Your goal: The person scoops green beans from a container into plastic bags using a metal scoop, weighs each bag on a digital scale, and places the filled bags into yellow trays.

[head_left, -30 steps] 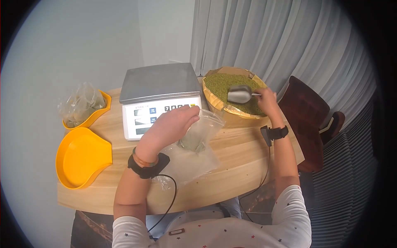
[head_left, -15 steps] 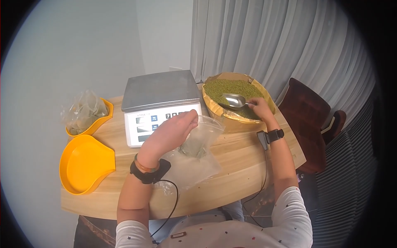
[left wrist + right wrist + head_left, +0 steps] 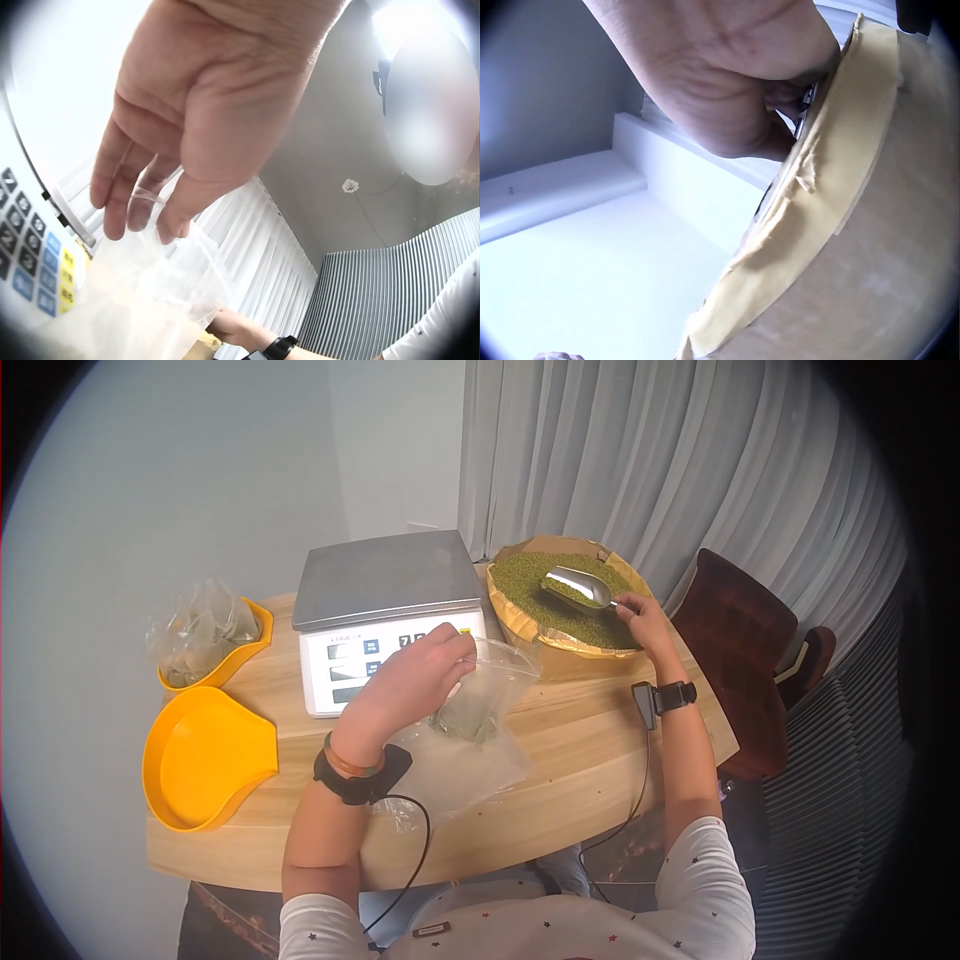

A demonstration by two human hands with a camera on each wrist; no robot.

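Observation:
In the head view my left hand (image 3: 415,672) pinches the top edge of a clear plastic bag (image 3: 500,758), which hangs over the front of the table with some greenish contents inside. The left wrist view shows the thumb and fingertips on the bag's thin film (image 3: 161,277). My right hand (image 3: 645,625) grips the handle of a shiny metal scoop (image 3: 594,594). Small green beans (image 3: 535,565), which look like mung beans, lie in the scoop, held over the bean-filled container (image 3: 520,628). In the right wrist view the container's paper-lined rim (image 3: 810,180) hides part of the scoop.
A digital scale (image 3: 390,575) stands left of the bean container. At the left are an empty yellow tray (image 3: 205,760) and a second yellow tray (image 3: 240,650) with filled clear bags (image 3: 205,630). A dark red chair (image 3: 735,650) stands beyond the table's right edge.
My right hand has shifted slightly to the right and turned the scoop, whose bowl now shows beans in it. The left hand stays at the bag's top edge.

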